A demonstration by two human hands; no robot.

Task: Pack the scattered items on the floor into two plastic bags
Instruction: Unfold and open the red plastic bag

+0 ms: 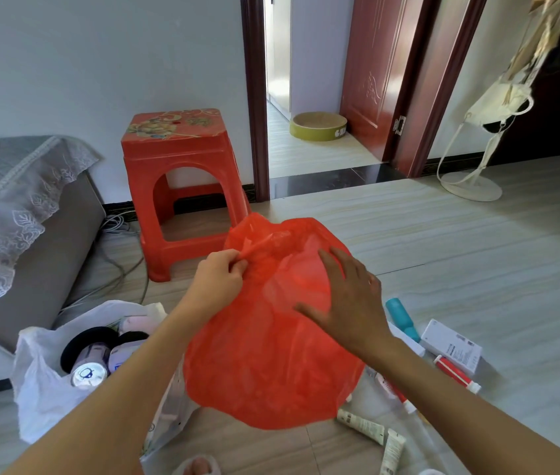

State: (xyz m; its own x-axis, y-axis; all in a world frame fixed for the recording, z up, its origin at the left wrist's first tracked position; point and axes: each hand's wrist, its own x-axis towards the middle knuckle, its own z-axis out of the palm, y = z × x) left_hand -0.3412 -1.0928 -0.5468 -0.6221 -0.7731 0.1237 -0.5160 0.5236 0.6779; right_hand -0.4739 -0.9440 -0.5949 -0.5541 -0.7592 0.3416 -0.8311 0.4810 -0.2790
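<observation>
Red bag [271, 354] is held up in the air over the floor [477, 241], puffed out and sitting right in the middle of the view. Left hand [218, 281] has its fingers curled, pinching the bag's crumpled rim near the top. Right hand [350, 299] is spread flat with straight fingers pressing against the bag's side, not gripping anything.

White bag [45, 399] sits on the floor to the left, mouth open, with a can [88, 373] and some dark-lidded jars inside. Off to the right on the floor: a teal bottle [402, 317], a white box [453, 347], a red tube [455, 373] and 2 white tubes [361, 425] near the bottom edge. Red stool [179, 186] stands behind the bag by the wall.
</observation>
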